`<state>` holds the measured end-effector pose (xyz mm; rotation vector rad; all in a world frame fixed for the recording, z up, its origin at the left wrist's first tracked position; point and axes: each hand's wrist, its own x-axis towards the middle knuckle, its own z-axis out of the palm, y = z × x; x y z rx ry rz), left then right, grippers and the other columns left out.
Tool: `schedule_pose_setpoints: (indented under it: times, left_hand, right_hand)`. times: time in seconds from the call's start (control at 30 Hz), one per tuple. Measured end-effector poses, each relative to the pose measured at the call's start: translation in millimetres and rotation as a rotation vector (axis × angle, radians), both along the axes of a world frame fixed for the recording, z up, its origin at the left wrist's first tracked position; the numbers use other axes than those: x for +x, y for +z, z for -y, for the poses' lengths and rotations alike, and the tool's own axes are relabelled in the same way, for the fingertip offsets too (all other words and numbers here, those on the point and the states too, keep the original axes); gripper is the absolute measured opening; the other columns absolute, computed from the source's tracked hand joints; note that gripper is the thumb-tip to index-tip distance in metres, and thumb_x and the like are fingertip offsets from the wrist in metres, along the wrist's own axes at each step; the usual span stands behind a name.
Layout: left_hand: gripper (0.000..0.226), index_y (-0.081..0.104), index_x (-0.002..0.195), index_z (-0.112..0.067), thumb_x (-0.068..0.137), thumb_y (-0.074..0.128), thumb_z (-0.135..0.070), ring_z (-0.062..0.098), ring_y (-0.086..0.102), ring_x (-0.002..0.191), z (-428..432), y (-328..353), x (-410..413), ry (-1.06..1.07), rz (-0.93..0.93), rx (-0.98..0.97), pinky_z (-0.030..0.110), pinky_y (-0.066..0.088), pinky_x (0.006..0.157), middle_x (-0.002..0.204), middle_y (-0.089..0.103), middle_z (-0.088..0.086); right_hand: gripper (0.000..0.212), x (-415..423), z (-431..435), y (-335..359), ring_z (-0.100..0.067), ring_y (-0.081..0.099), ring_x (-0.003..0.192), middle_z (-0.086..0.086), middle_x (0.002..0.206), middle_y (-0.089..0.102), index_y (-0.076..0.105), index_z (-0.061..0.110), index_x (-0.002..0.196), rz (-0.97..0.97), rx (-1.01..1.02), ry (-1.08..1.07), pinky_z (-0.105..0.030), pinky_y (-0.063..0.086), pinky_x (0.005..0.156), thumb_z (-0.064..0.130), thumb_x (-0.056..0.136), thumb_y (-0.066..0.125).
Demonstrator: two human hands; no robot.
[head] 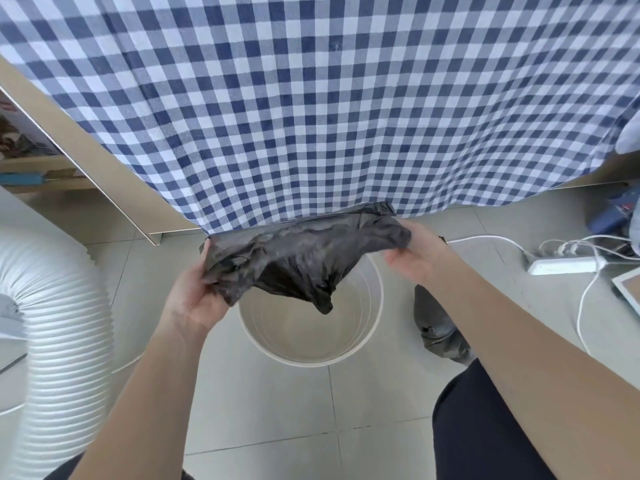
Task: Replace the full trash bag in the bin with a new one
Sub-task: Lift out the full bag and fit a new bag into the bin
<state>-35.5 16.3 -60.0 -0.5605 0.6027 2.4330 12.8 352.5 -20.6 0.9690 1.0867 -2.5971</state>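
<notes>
A round white bin (349, 355) stands on the tiled floor below me, with nothing visible inside it. Above its mouth I hold a thin black trash bag (304, 254), crumpled and partly spread, its lowest tip hanging into the bin. My left hand (194, 296) grips the bag's left edge. My right hand (415, 251) grips its right edge. A dark grey filled bag (436, 323) lies on the floor just right of the bin, partly hidden by my right forearm.
A blue-and-white checked cloth (311, 98) hangs over a table right behind the bin. A white ribbed hose (65, 306) lies at the left. A white power strip (564, 265) with cables sits on the floor at the right. My dark trouser leg (485, 427) is at lower right.
</notes>
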Motion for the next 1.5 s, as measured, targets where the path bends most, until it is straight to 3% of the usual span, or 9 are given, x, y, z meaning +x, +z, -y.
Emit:
schedule_pose_setpoints:
  times: [0.1, 0.4, 0.57, 0.8, 1.0, 1.1, 1.27, 1.4, 1.5]
  left_hand:
    - [0.056, 0.060, 0.149, -0.011, 0.107, 0.053, -0.047, 0.037, 0.067, 0.128, 3, -5, 4, -0.122, -0.089, -0.231, 0.060, 0.046, 0.111, 0.144, 0.065, 0.020]
    - [0.046, 0.077, 0.119, -0.010, 0.101, 0.061, -0.050, 0.024, 0.081, 0.093, -4, -12, -4, -0.355, -0.292, -0.879, 0.036, 0.059, 0.083, 0.110, 0.081, 0.013]
    - [0.073, 0.079, 0.122, -0.013, 0.074, 0.083, -0.068, 0.033, 0.058, 0.093, 24, -16, -4, -0.643, -0.277, -0.864, 0.034, 0.046, 0.077, 0.114, 0.063, 0.018]
    - [0.060, 0.077, 0.127, -0.014, 0.103, 0.049, -0.061, 0.031, 0.072, 0.121, 2, -19, -28, -0.243, -0.084, -0.616, 0.049, 0.048, 0.110, 0.133, 0.073, 0.014]
    - [0.049, 0.074, 0.121, -0.013, 0.108, 0.047, -0.052, 0.027, 0.081, 0.096, -12, -27, -55, -0.215, -0.030, -0.667, 0.040, 0.065, 0.072, 0.118, 0.080, 0.012]
    - [0.046, 0.073, 0.129, -0.011, 0.105, 0.057, -0.048, 0.027, 0.075, 0.100, -7, -46, -65, -0.228, 0.029, -0.773, 0.042, 0.061, 0.083, 0.119, 0.076, 0.007]
    - [0.016, 0.067, 0.098, -0.017, 0.105, 0.065, -0.032, 0.010, 0.050, 0.050, 6, -61, -47, -0.239, 0.073, -0.962, 0.021, 0.052, 0.043, 0.063, 0.053, -0.006]
    - [0.043, 0.054, 0.076, -0.020, 0.100, 0.064, -0.054, 0.015, 0.046, 0.045, 10, -59, -20, -0.396, 0.178, -0.958, 0.036, 0.056, 0.060, 0.059, 0.038, -0.006]
    - [0.038, 0.062, 0.086, -0.014, 0.097, 0.069, -0.049, 0.016, 0.049, 0.054, 12, -56, 0, -0.286, 0.120, -0.785, 0.041, 0.062, 0.079, 0.067, 0.039, -0.001]
  right_hand:
    - [0.027, 6, -17, 8, -0.034, 0.073, 0.104, -0.019, 0.109, 0.077, 0.071, 0.003, 0.111, 0.068, 0.127, 0.221, -0.048, 0.061, 0.086, 0.023, 0.103, 0.054]
    - [0.038, 0, -26, -1, -0.029, 0.078, 0.101, -0.011, 0.109, 0.080, 0.072, 0.009, 0.123, 0.153, 0.706, 0.606, -0.039, 0.062, 0.082, 0.038, 0.099, 0.067]
    - [0.049, -12, -17, -24, -0.037, 0.074, 0.099, -0.020, 0.107, 0.078, 0.075, 0.004, 0.115, 0.217, 1.041, 0.453, -0.046, 0.057, 0.098, 0.048, 0.098, 0.063]
    - [0.043, -39, -15, -42, -0.030, 0.060, 0.069, -0.017, 0.075, 0.064, 0.062, 0.009, 0.078, 0.112, 1.314, 0.413, -0.031, 0.035, 0.056, 0.042, 0.104, 0.053]
    - [0.044, -67, -11, -63, -0.027, 0.061, 0.071, -0.013, 0.073, 0.064, 0.067, 0.007, 0.078, 0.135, 1.263, 0.387, -0.032, 0.039, 0.060, 0.044, 0.102, 0.058]
    - [0.042, -63, -11, -84, -0.030, 0.061, 0.076, -0.014, 0.080, 0.064, 0.070, 0.002, 0.089, 0.276, 1.216, 0.457, -0.030, 0.043, 0.061, 0.041, 0.101, 0.061]
    - [0.021, -25, -13, -108, -0.023, 0.057, 0.065, -0.010, 0.082, 0.062, 0.061, 0.012, 0.086, 0.508, 0.724, 0.422, -0.030, 0.046, 0.057, 0.028, 0.100, 0.059]
    - [0.019, -2, -8, -108, -0.024, 0.064, 0.095, -0.007, 0.099, 0.070, 0.070, 0.016, 0.100, 0.562, 0.404, 0.364, -0.039, 0.052, 0.104, 0.027, 0.087, 0.061]
    - [0.026, 6, -5, -105, -0.028, 0.071, 0.096, -0.010, 0.102, 0.074, 0.073, 0.015, 0.104, 0.511, 0.292, 0.298, -0.048, 0.057, 0.099, 0.032, 0.089, 0.060]
